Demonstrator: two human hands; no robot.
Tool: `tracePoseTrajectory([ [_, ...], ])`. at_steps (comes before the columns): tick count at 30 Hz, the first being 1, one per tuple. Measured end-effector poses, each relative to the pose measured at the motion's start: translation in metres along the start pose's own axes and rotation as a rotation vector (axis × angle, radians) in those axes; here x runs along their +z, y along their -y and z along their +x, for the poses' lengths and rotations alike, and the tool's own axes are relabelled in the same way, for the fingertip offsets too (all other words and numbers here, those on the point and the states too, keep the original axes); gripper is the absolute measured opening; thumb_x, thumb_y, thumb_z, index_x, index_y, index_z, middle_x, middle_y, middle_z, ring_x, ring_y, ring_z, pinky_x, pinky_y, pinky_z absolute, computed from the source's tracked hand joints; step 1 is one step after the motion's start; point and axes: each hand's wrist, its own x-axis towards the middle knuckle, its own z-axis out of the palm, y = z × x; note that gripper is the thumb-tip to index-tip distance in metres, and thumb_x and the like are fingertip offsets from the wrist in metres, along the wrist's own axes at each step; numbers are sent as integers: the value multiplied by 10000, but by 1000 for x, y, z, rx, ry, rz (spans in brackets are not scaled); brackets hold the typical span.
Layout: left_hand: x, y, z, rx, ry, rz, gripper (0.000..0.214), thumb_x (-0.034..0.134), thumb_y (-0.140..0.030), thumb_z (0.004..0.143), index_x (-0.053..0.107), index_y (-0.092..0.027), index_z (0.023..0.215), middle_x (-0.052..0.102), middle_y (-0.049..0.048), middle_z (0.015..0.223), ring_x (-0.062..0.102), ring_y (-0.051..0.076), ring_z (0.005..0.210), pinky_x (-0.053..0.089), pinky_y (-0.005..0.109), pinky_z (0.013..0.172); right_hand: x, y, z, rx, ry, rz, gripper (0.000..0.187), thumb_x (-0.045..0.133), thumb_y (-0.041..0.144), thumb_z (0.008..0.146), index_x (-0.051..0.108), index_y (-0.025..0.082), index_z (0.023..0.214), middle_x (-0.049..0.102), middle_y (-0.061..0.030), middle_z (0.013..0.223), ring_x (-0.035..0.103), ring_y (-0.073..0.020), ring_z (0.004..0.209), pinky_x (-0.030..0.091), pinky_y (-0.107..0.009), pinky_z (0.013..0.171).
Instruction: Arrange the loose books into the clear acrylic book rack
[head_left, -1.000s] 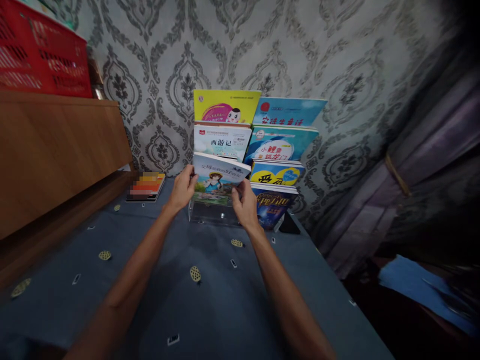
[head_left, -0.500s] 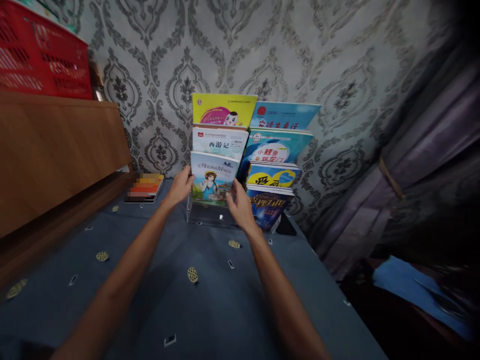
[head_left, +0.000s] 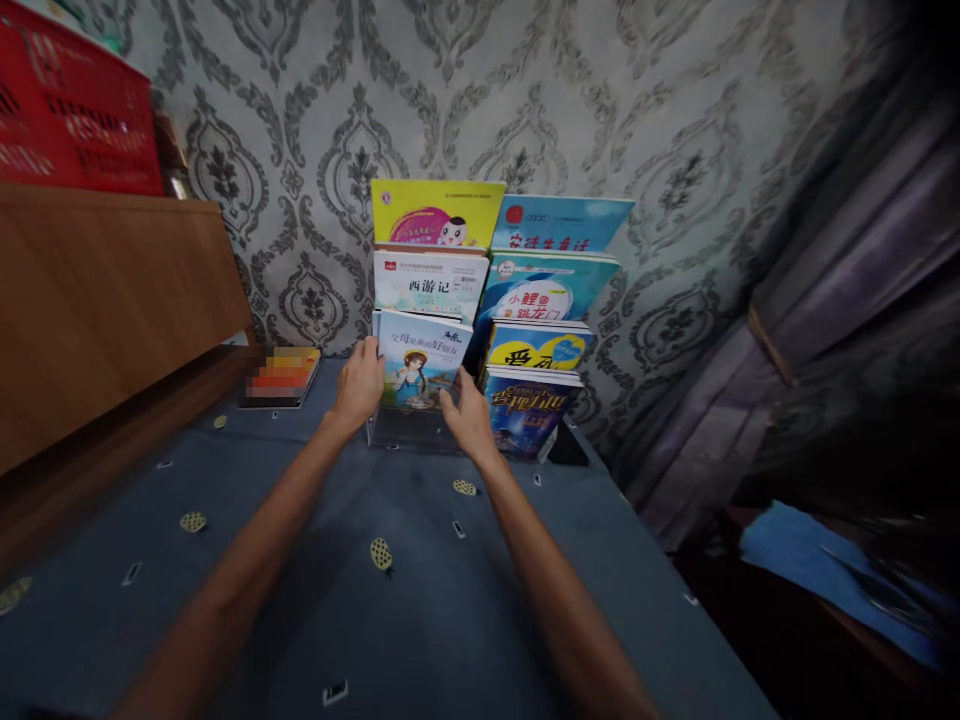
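A light-blue book [head_left: 414,375] with a figure in a yellow hat on its cover is gripped at its two side edges. My left hand [head_left: 361,383] closes on its left edge and my right hand [head_left: 469,412] on its right edge. The book leans back in the left column of a clear stepped rack [head_left: 409,430], above the lowest front tier. Behind it rise a white book [head_left: 429,285] and a yellow book [head_left: 442,205]. Beside my right hand, the right column holds a dark-blue book [head_left: 534,410], a yellow-and-blue book [head_left: 536,347] and two light-blue books [head_left: 536,290] farther back.
A small stack of books [head_left: 289,378] lies left of the rack on the blue patterned cloth [head_left: 300,560]. The wooden cabinet [head_left: 112,310] carries a red basket [head_left: 75,110]. A dark flat object [head_left: 568,447] lies right of the rack. A tied curtain [head_left: 720,370] hangs at the right.
Both hands and the light-blue book have come slightly lower in the rack's left column. The whole view has shifted a little as the head moved.
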Motion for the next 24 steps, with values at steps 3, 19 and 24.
tracePoseTrajectory([
  [3,2,2,-4,-18,-29,6,144,449,-166,955,483,-152,1095,605,143,1115,622,263,1049,486,350,878,3,3,-1,44,12,4,586,509,268,883,420,150,1450,651,-139,1307,620,-298,1194,495,-484,1031],
  [19,15,9,-7,-70,-22,10,163,399,-162,959,561,-171,968,615,114,1016,597,254,979,474,350,862,12,1,-5,34,-56,-124,554,494,270,863,518,97,1389,644,-171,1315,613,-309,1218,488,-454,1051],
  [24,16,10,-8,-78,-14,15,141,413,-162,948,551,-167,978,603,121,1030,593,260,990,476,356,862,11,1,-3,53,-38,-85,568,499,279,848,515,109,1390,651,-162,1298,606,-308,1223,481,-472,1053],
])
